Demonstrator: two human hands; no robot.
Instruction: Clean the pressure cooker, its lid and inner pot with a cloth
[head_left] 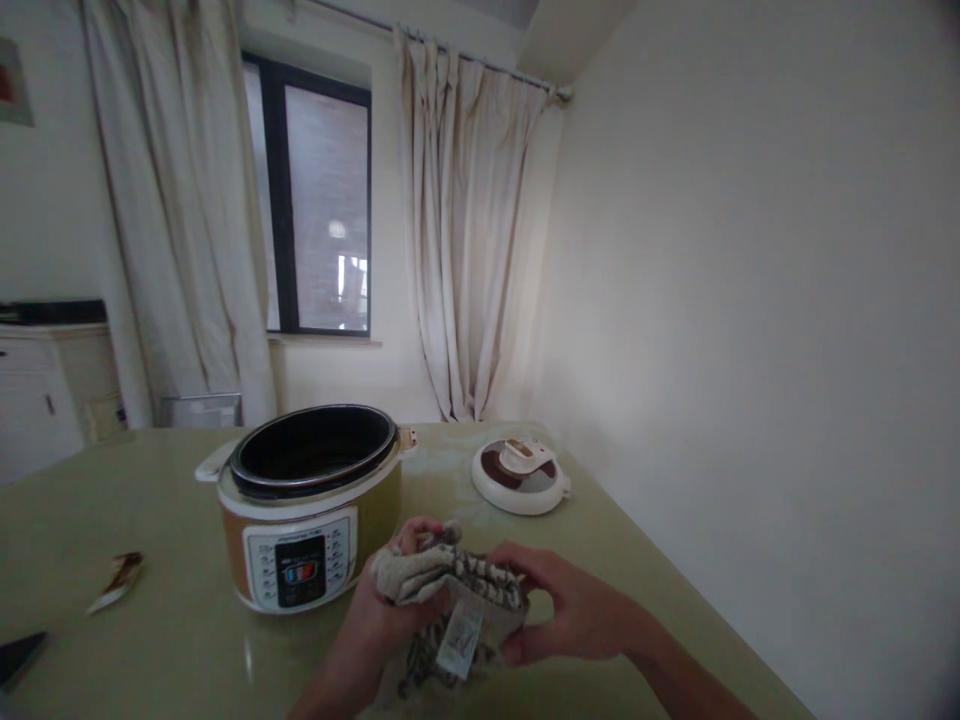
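Observation:
A folded grey-and-white cloth (450, 580), with a white label (460, 640) hanging from it, is held above the table's near side. My left hand (390, 600) grips its left end, fingers wrapped behind it. On the other end, my right hand (562, 605) pinches the cloth between thumb and fingers. Just beyond my left hand stands an electric pressure cooker (300, 545) with its top uncovered and a dark inner pot (315, 450) in it. Its round white and brown lid (521, 478) lies on the table to the right.
The greenish glossy table (180, 640) meets a white wall on the right. A small brown and white piece (118, 580) lies at left, near a dark object (19, 655) at the frame edge. Curtains (472, 230) and a window (326, 210) are behind.

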